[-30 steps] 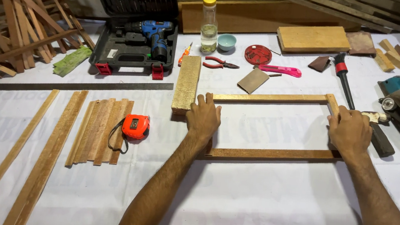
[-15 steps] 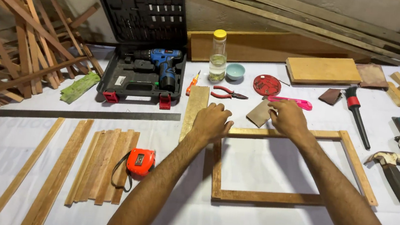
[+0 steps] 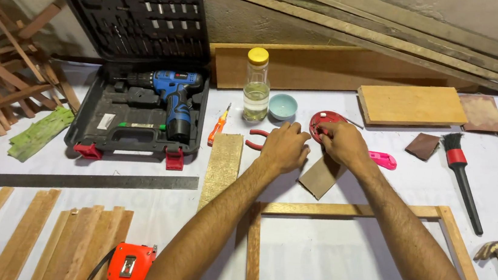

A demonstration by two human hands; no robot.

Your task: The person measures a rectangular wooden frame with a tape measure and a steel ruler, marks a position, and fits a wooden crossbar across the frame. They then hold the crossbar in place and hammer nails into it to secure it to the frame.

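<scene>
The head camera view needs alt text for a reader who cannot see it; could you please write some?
Both hands, left hand and right hand, meet at a round red tin on a white-covered workbench. A wooden frame lies nearer; a blue drill sits in its open case to the left.

Both hands are off the wooden frame [image 3: 351, 212] now. They've gone up toward 12 o'clock: right hand [image 3: 341, 144] is on the round red tin [image 3: 323, 124], left hand [image 3: 285, 147] sits over the red-handled pliers [image 3: 255, 140].
</scene>
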